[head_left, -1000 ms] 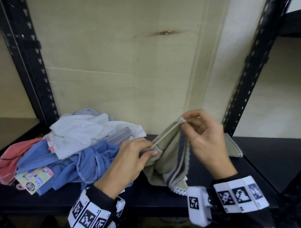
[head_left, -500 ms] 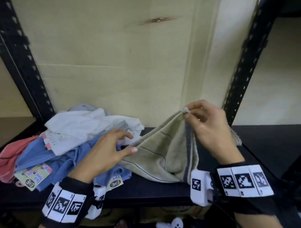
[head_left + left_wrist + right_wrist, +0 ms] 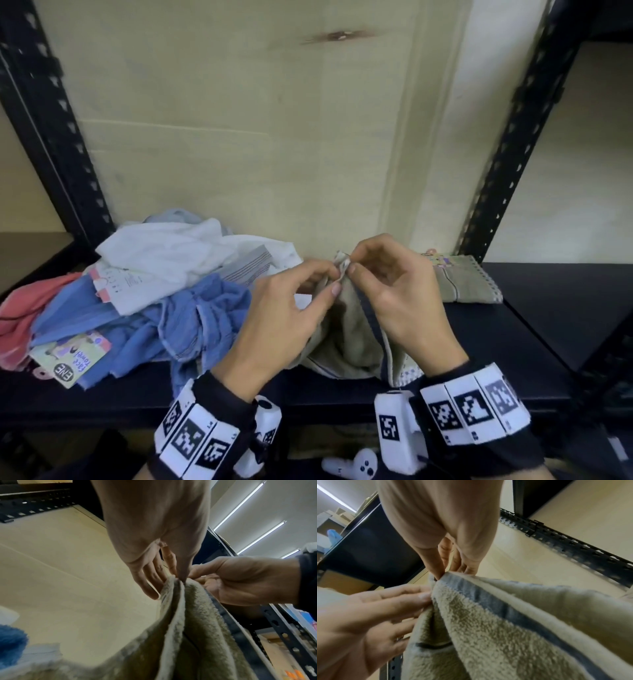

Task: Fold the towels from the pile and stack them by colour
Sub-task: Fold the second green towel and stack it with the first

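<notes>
Both hands are up at the top edge of the beige towel [image 3: 356, 339], and this looks like the first fold: two corners brought together. The right hand [image 3: 400, 301] pinches the corner with the blue stripe between thumb and forefinger; the left hand [image 3: 284, 318] pinches the matching corner right against it, fingertips nearly touching. The towel hangs from that double pinch, its lower part draped on the dark shelf [image 3: 534, 329] in front of the person.

Next, by my reading, the corners need lining up, then the doubled towel wants laying flat on the shelf for another fold.

To the right of the beige towel, a folded towel [image 3: 466, 284] of the same colour lies on the shelf; that's likely the stack to join. To its left sits the unsorted pile [image 3: 144, 291]: white, blue and pink cloth, with a printed label [image 3: 72, 358] showing. The blue cloth reaches right up beside the left hand, so the folding space looks tight
</notes>
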